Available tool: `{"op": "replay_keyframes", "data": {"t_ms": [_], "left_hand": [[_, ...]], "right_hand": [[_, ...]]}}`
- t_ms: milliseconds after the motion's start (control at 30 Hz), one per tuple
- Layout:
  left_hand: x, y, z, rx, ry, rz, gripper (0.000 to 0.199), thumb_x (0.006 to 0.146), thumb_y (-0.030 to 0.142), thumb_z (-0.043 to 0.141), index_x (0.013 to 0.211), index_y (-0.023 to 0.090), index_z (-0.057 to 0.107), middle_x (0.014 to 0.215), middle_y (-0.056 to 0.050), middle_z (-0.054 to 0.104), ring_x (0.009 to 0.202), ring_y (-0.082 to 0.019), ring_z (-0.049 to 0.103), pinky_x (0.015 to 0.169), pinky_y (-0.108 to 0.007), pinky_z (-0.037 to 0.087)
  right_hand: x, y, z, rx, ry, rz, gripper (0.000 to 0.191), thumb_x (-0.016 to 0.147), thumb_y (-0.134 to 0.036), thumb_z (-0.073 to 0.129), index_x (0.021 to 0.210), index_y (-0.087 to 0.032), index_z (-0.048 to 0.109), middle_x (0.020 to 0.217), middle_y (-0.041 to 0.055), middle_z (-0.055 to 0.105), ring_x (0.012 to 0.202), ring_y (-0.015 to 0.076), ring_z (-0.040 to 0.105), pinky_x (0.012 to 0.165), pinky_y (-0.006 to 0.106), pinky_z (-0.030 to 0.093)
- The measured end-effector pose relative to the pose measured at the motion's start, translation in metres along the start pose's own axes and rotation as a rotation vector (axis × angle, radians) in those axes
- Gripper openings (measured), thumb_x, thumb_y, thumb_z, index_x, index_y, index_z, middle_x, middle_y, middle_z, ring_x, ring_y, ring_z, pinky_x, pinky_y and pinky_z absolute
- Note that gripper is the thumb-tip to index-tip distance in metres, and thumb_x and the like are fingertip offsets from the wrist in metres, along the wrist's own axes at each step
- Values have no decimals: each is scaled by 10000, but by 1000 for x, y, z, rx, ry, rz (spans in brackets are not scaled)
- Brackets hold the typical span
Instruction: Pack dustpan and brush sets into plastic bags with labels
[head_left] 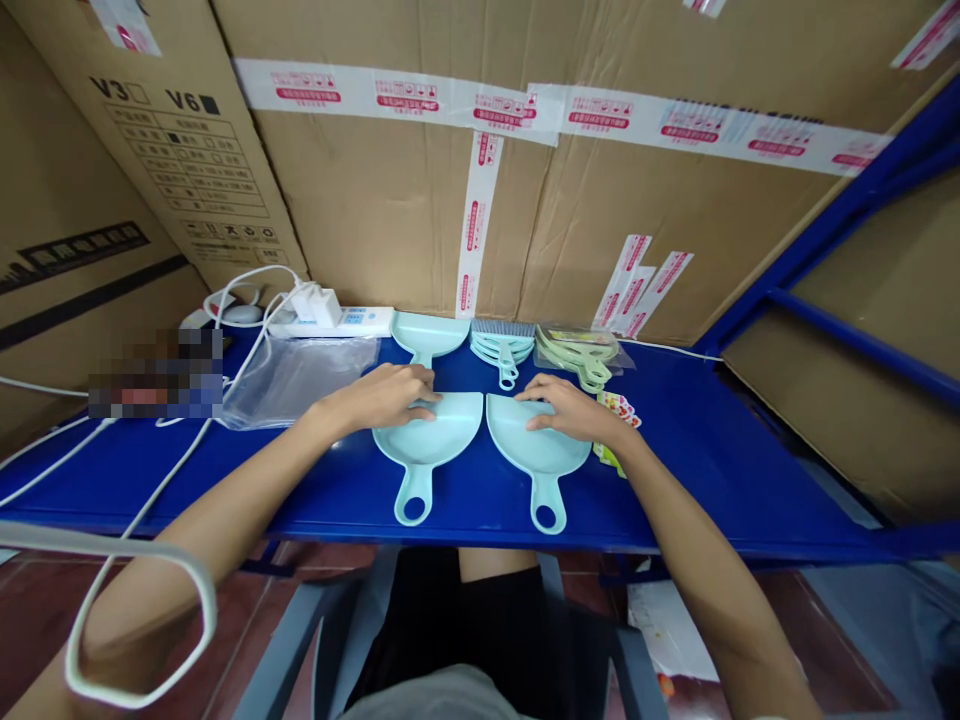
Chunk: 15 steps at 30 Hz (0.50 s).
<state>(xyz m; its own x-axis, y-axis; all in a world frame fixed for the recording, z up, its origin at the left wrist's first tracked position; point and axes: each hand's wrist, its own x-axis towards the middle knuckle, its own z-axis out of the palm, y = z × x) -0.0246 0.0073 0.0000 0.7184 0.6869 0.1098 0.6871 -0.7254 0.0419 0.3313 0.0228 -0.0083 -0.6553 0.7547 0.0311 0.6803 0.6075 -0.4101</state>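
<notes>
Two pale-blue dustpans (442, 440) | left hand (386, 393), right hand (574, 408): fingers grasping one edge each | carton (169, 160) reads "V3", "V6"

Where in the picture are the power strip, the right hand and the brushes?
Power strip (367, 320): head view, right end of its white casing.
Right hand (571, 410): head view, back of the hand.
Brushes (504, 327): head view, grey bristles.

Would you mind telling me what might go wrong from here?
The looped white cable could catch the left arm beside it. The pale aqua plastic dustpan at the left hand and its twin at the right hand have handles facing the near edge of the blue table; a bump might push one off.
</notes>
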Motion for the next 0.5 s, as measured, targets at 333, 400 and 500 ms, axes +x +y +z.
{"op": "replay_keyframes", "data": {"t_ms": [333,400,500], "left_hand": [[1,-7,-4,46,63,-54,393,1044,468,586,1309,240,764,1291,-107,712,1046,-274,743,827,-345,547],[2,-8,-5,107,92,-134,380,1042,430,589,1318,230,759,1295,-115,709,1016,-282,749,797,-350,547],[4,-12,-3,196,71,-214,347,1003,360,649,1308,228,752,1304,-116,703,1007,-303,752,753,-349,539]], "right_hand": [[-2,-2,-13,40,279,-21,272,976,-382,670,1154,-196,759,1069,97,734,935,239,705,873,391,566],[1,-4,-9,50,375,-33,256,988,-354,642,1169,-199,736,1071,88,701,851,205,690,814,366,577],[3,-12,1,31,418,-88,286,1003,-305,594,1261,-231,693,1193,97,636,841,187,684,817,368,591]]}}
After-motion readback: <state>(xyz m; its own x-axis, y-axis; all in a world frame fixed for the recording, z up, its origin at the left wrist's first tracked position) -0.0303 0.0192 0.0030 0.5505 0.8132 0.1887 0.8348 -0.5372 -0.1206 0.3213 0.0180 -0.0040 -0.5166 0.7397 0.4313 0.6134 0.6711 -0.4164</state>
